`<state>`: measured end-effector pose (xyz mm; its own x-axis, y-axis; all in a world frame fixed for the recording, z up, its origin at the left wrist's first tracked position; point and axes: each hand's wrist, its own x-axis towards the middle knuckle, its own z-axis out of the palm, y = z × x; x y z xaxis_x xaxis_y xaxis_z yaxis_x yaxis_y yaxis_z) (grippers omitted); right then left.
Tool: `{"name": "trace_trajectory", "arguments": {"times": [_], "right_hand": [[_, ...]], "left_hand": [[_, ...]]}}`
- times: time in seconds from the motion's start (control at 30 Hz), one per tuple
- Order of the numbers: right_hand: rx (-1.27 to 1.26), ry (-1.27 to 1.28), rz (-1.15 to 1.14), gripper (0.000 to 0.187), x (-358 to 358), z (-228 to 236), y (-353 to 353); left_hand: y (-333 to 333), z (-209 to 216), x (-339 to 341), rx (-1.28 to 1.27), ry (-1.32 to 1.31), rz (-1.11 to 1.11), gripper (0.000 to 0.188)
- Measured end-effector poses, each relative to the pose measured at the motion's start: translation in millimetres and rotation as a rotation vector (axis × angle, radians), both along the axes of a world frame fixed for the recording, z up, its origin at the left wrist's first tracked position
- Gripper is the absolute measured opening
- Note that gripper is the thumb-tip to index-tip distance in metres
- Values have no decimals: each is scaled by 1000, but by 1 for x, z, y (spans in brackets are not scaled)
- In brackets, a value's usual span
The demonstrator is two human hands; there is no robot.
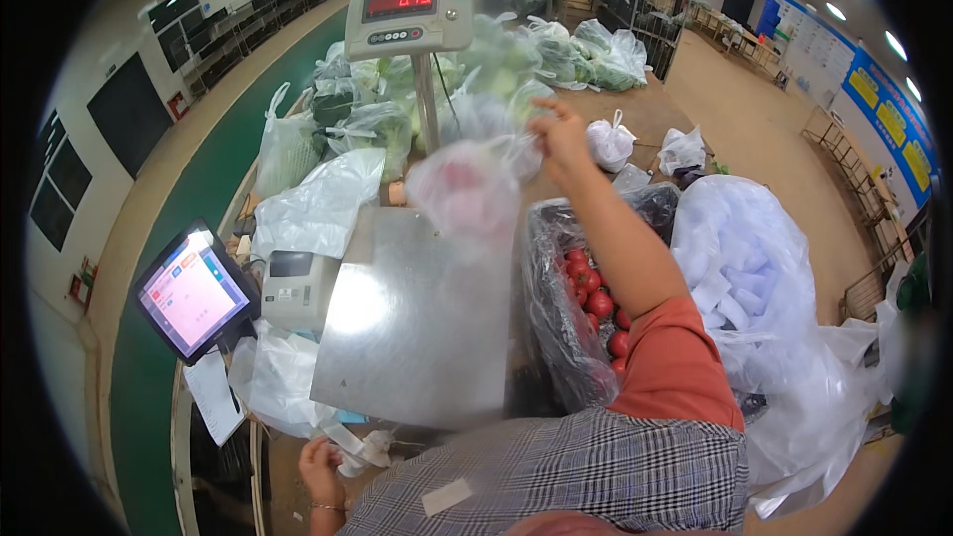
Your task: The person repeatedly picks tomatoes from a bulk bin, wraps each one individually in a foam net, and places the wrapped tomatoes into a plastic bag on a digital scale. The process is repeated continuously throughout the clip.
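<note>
My right hand [559, 134] is stretched out past the far end of the metal weighing plate [417, 328], its fingers closed on the top of a clear plastic bag [465, 189]. The bag is blurred by motion, and something reddish shows inside it. Low at the left, my left hand [320, 471] has its fingers curled beside a crumpled white strip [359, 445]; what they pinch, if anything, is too small to tell. The scale's display head [410, 15] stands on a post beyond the plate, with red digits lit.
Left of the plate are a label printer [295, 290], a tilted touchscreen [194, 290] and white plastic bags [323, 203]. A lined crate [551, 288] of tomatoes [593, 283] stands at the right, beside a big bag of white pieces [740, 258]. Bagged vegetables [372, 124] crowd the far side.
</note>
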<state>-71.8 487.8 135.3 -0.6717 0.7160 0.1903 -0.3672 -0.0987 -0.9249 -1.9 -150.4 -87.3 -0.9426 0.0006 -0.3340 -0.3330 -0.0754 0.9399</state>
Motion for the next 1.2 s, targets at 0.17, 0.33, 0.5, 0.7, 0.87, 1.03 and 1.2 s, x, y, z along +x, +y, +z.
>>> {"name": "trace_trajectory", "arguments": {"times": [0.17,0.33,0.5,0.7,0.87,1.03,1.2], "right_hand": [[67,23,-263,26,-57,-29,98],[18,-221,-94,51,-91,-107,167],[-19,-171,-9,57,-43,-190,222],[27,-129,204,46,27,-145,144],[195,-188,496,39,90,-99,14],[290,-263,637,37,132,-76,-90],[408,-419,622,33,148,-57,-164]], "left_hand": [[-49,4,10,-34,-104,272,12],[-64,11,21,82,-264,294,13],[-37,26,44,131,-380,193,9],[-28,8,-17,-181,-39,139,12],[-63,-58,-110,-1033,584,454,24],[-69,-50,-168,-1301,290,423,32],[-96,-47,-204,-1140,328,183,29]]}}
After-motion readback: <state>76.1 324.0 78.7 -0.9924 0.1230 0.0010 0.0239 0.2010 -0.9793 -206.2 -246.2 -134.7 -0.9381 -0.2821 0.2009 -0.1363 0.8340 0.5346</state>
